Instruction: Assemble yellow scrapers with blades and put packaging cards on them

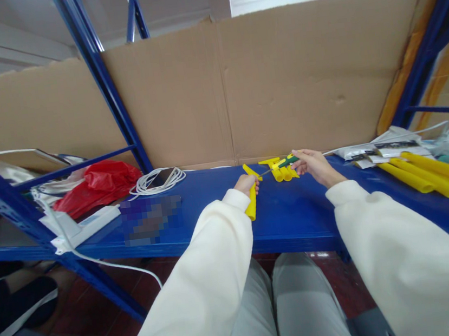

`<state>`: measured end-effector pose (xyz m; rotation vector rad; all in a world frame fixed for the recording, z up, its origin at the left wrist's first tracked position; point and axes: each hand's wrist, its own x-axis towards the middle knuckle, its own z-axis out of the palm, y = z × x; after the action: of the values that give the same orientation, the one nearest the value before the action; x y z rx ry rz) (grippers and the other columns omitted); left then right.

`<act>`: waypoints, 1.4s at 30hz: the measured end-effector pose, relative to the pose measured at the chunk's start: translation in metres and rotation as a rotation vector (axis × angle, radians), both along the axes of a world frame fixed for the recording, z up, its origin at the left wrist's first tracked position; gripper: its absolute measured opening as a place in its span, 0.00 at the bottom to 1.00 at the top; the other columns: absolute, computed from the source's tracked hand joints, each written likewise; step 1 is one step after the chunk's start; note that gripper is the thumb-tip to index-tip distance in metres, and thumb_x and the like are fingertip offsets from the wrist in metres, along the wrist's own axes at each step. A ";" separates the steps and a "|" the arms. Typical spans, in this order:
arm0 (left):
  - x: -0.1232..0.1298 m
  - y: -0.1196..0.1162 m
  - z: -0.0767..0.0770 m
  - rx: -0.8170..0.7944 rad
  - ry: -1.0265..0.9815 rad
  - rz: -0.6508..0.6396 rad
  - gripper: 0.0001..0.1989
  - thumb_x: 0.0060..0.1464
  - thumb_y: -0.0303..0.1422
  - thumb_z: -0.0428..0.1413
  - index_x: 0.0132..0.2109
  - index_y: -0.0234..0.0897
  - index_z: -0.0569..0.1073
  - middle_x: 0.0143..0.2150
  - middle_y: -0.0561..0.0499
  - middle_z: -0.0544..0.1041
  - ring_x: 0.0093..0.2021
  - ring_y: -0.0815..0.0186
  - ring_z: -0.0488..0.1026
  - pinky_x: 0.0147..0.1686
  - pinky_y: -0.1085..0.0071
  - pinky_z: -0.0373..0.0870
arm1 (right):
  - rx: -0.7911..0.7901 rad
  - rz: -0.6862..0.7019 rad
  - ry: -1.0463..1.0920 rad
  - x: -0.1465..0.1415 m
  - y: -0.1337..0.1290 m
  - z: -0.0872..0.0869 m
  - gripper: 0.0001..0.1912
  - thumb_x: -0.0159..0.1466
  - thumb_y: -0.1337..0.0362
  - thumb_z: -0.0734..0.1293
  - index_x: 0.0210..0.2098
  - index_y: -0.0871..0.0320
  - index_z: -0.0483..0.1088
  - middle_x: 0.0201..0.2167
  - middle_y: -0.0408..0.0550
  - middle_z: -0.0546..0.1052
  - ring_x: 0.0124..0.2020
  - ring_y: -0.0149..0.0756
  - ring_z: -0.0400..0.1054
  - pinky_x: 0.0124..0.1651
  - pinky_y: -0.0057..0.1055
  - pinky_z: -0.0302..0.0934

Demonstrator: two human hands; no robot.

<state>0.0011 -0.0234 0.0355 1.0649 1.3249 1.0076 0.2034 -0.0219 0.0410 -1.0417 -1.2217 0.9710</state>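
Observation:
My left hand [246, 184] is closed around a yellow plastic piece [253, 208], a tube-like handle with a wider top end, held above the blue shelf top. In my right hand [313, 166] is a screwdriver [287, 161] with a green and yellow handle, gripped by the fingers. Its thin shaft points left and its tip meets the yellow piece near my left fingers; the exact contact point is too small to make out. Just behind the screwdriver lie several more yellow pieces [284, 173] in a small group on the shelf.
Several long yellow tubes [425, 173] and silvery plastic packets [393, 143] lie at the right. To the left are a coiled white cable [156, 183], a white power strip [88, 225] and a red plastic bag [98, 186]. Cardboard [279, 79] closes the back; blue posts [101, 79] frame the shelf.

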 end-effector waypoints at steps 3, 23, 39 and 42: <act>0.000 0.000 0.000 0.002 -0.016 0.000 0.12 0.56 0.19 0.53 0.26 0.34 0.66 0.15 0.58 0.61 0.14 0.75 0.56 0.17 0.76 0.54 | 0.020 0.020 -0.012 0.001 0.001 -0.001 0.19 0.56 0.50 0.74 0.29 0.59 0.68 0.15 0.44 0.74 0.11 0.26 0.63 0.15 0.21 0.57; 0.000 0.003 -0.002 0.006 0.031 -0.009 0.11 0.57 0.19 0.51 0.27 0.33 0.68 0.16 0.57 0.62 0.14 0.74 0.58 0.18 0.76 0.55 | 0.003 -0.037 -0.044 -0.001 -0.001 -0.001 0.21 0.57 0.48 0.72 0.26 0.57 0.65 0.13 0.45 0.73 0.11 0.27 0.63 0.14 0.22 0.56; -0.005 0.011 -0.003 0.047 -0.023 0.110 0.06 0.51 0.17 0.54 0.32 0.31 0.70 0.19 0.55 0.67 0.15 0.73 0.61 0.17 0.76 0.58 | -0.235 0.106 -0.277 -0.005 -0.003 -0.007 0.11 0.60 0.58 0.71 0.30 0.59 0.68 0.18 0.48 0.76 0.13 0.28 0.64 0.13 0.21 0.53; -0.006 0.010 -0.002 0.086 0.031 0.107 0.09 0.52 0.17 0.52 0.40 0.29 0.71 0.25 0.53 0.71 0.17 0.74 0.64 0.18 0.77 0.61 | -0.277 0.267 -0.447 -0.004 -0.004 -0.014 0.14 0.55 0.58 0.75 0.32 0.58 0.69 0.20 0.46 0.77 0.14 0.25 0.63 0.14 0.20 0.53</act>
<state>-0.0046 -0.0132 0.0333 1.0869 1.3866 1.1402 0.1991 -0.0261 0.0274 -1.3884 -1.6565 1.1758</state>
